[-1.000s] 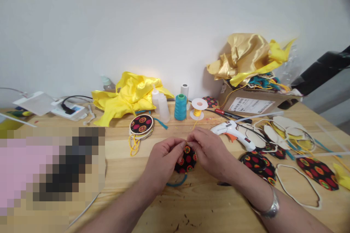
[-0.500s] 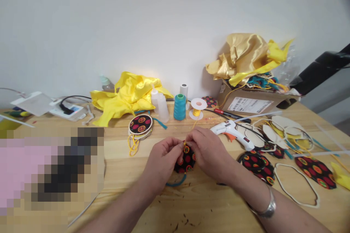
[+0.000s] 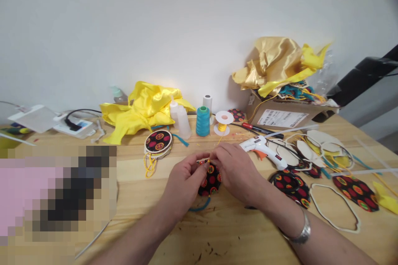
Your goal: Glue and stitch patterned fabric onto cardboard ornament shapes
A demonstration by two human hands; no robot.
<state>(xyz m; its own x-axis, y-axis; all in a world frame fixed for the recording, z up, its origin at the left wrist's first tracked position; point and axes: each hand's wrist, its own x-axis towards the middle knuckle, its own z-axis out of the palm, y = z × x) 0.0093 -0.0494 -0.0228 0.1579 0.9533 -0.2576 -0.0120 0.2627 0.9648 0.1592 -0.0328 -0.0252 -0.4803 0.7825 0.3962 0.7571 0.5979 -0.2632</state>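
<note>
A small black patterned fabric piece (image 3: 211,180) with red and orange circles is between my hands, with a teal cord (image 3: 200,206) at its lower edge. My left hand (image 3: 186,184) pinches its upper left edge between thumb and fingers. At the top of the piece, my right hand (image 3: 231,167) has its fingers pressed together around a bit of yellow cord (image 3: 209,160). The fingertips of both hands nearly meet there. Up and to the left lies a stack of round patterned pieces (image 3: 158,143) with yellow cord.
Behind stand a teal thread cone (image 3: 203,122), a spool of yellow cord (image 3: 222,126) and white bottles (image 3: 183,122). A glue gun (image 3: 264,149), fabric pieces and a wooden frame (image 3: 357,219) lie right. Yellow cloth (image 3: 139,109) and a box (image 3: 280,116) are at the back.
The camera view has shifted slightly. My left fingers have moved a little on the fabric piece, and more of its upper left edge shows. Both hands remain on it.
</note>
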